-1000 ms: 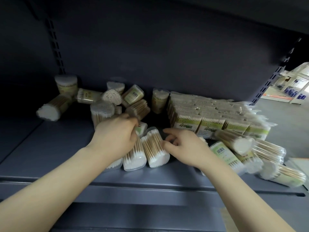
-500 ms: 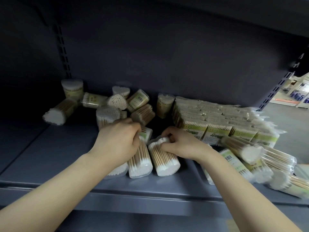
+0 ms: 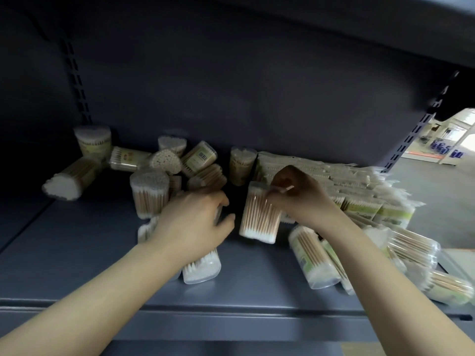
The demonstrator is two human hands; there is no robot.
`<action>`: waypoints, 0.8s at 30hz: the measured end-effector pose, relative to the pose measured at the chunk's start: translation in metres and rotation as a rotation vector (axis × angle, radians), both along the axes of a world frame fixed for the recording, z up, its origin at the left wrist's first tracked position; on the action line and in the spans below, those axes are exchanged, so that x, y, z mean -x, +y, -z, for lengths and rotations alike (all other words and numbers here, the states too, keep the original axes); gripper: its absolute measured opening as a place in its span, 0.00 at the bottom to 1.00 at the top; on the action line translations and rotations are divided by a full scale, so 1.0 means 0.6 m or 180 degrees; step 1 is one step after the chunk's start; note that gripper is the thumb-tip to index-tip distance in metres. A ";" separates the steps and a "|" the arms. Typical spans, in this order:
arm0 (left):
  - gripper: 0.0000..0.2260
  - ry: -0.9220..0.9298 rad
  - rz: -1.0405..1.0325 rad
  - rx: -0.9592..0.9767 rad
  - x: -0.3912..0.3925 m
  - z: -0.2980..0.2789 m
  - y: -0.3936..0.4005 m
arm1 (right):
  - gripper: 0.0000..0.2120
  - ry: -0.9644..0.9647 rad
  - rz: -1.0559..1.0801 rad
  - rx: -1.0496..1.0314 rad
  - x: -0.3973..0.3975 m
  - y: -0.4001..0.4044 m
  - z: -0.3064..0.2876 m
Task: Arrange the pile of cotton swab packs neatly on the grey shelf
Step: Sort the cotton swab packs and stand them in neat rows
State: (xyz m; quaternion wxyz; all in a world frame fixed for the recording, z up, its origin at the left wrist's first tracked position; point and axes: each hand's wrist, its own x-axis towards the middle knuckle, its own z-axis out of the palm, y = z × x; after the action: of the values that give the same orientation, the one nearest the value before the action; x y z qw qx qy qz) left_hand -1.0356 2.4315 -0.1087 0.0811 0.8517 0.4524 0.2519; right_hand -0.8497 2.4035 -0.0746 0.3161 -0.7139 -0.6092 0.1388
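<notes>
Gripping swab pack [image 3: 259, 214] — right hand [image 3: 300, 194]; left hand [image 3: 195, 222] beside.

Dim, shadowy shelf recess [image 3: 231, 104]; daylight glares at right, edges bend wide-angle, everything slightly motion-blurred.

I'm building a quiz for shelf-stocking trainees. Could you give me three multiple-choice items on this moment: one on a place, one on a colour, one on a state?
1. Where are the flat bagged swab packs stacked?
A. at the back right of the shelf
B. at the far left
C. on the floor

2. What colour is the shelf?
A. white
B. red
C. grey

3. What is the right hand doing?
A. lying flat on the shelf
B. gripping a clear swab pack
C. hanging idle

Answers:
1 A: the stack lies against the back panel, right of centre.
2 C: board and back panel are dark grey.
3 B: its fingers curl round the pack's upper end.
</notes>
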 end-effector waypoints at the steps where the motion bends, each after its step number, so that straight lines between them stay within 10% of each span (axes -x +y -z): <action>1: 0.16 -0.0037 0.0019 -0.0006 -0.004 0.000 -0.002 | 0.06 0.0031 0.0071 -0.0111 -0.003 0.001 -0.003; 11: 0.37 -0.0194 -0.0112 -0.0140 -0.050 -0.002 -0.022 | 0.19 0.0170 0.0298 -0.0528 0.000 0.003 -0.028; 24: 0.29 -0.0856 -0.0197 0.0386 -0.063 -0.007 -0.009 | 0.05 0.0953 -0.0111 -0.0533 -0.019 0.010 -0.013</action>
State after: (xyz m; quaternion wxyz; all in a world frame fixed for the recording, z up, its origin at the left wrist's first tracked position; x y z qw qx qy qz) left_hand -0.9977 2.4260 -0.1046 0.1845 0.7894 0.4779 0.3382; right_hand -0.8385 2.4094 -0.0671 0.4592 -0.6457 -0.5771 0.1979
